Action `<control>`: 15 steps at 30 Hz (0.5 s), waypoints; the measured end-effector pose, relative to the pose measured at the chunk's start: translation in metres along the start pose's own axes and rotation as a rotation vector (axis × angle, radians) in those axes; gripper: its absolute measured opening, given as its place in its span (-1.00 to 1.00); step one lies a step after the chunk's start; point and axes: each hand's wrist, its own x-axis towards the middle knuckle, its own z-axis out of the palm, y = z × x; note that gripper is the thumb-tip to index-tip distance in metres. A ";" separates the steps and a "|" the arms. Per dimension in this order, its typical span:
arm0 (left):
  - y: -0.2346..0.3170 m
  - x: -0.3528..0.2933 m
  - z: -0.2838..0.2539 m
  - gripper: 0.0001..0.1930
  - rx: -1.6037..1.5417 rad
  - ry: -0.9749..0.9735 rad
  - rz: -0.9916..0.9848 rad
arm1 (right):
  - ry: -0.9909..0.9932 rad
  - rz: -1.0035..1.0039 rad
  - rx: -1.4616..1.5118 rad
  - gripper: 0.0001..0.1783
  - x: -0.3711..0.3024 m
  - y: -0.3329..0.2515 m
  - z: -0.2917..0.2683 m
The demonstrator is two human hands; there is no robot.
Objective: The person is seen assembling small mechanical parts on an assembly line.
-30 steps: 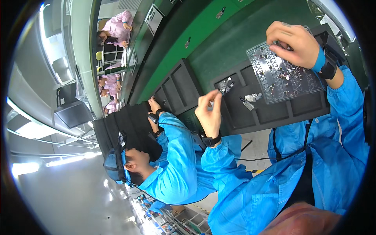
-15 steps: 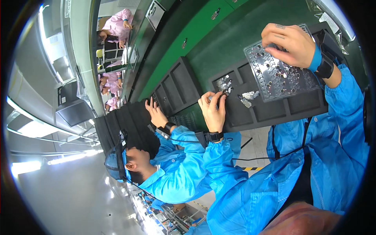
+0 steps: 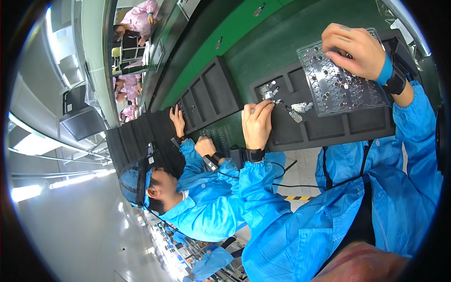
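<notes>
My left hand (image 3: 257,126) is at the left end of a black compartment tray (image 3: 324,133), its fingers pinched together beside a cluster of small silver metal parts (image 3: 267,92). What sits between the fingertips is too small to make out. More silver metal pieces (image 3: 296,114) lie on the tray just right of that hand. Over a clear plastic tray (image 3: 324,104) with patterned pockets and many small round parts, my right hand (image 3: 354,52) hangs with fingers curled down. Its fingertips are partly hidden, so anything in them cannot be made out. The clear tray rests on the black one.
To the left, a co-worker's hands (image 3: 205,146) are near another black compartment tray (image 3: 210,91) on the green bench (image 3: 253,51). A black box-shaped device (image 3: 399,54) stands by my right wrist. Cables run from my wristbands. Small metal pieces (image 3: 259,9) lie farther back.
My right hand has shifted slightly right over the clear tray. My left hand stays pinched by the silver parts, moved a little. The co-worker's second hand now shows, closed.
</notes>
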 end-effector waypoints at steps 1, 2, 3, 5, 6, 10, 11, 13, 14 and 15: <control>-0.002 -0.001 0.003 -0.79 0.010 0.024 -0.005 | -0.002 0.001 0.000 -0.87 0.001 0.000 0.000; -0.003 -0.001 0.004 -0.78 0.021 0.049 -0.009 | -0.007 -0.007 0.002 -0.87 0.002 0.001 0.000; -0.004 -0.003 0.006 -0.78 0.019 0.049 -0.010 | -0.012 -0.015 0.004 -0.87 0.002 0.001 0.000; -0.005 -0.005 0.006 -0.78 0.029 0.062 -0.005 | -0.012 -0.013 0.004 -0.87 0.002 0.002 0.000; -0.005 -0.005 0.006 -0.78 0.026 0.062 -0.005 | -0.010 -0.011 0.005 -0.86 0.001 0.002 0.001; -0.001 -0.003 0.004 -0.78 0.017 0.054 -0.019 | -0.017 0.004 0.004 -0.87 0.001 0.000 0.001; 0.000 -0.003 0.003 -0.79 0.026 0.062 -0.021 | -0.021 0.004 -0.002 -0.87 0.001 -0.001 0.000; -0.001 -0.003 0.003 -0.79 0.040 0.058 -0.023 | -0.026 0.005 -0.008 -0.87 0.002 -0.002 -0.001; -0.002 -0.003 0.003 -0.79 0.054 0.054 -0.026 | -0.020 -0.018 -0.029 -0.87 0.002 -0.001 -0.001; -0.002 -0.003 0.003 -0.79 0.053 0.054 -0.026 | -0.015 -0.041 -0.050 -0.87 0.003 -0.001 -0.002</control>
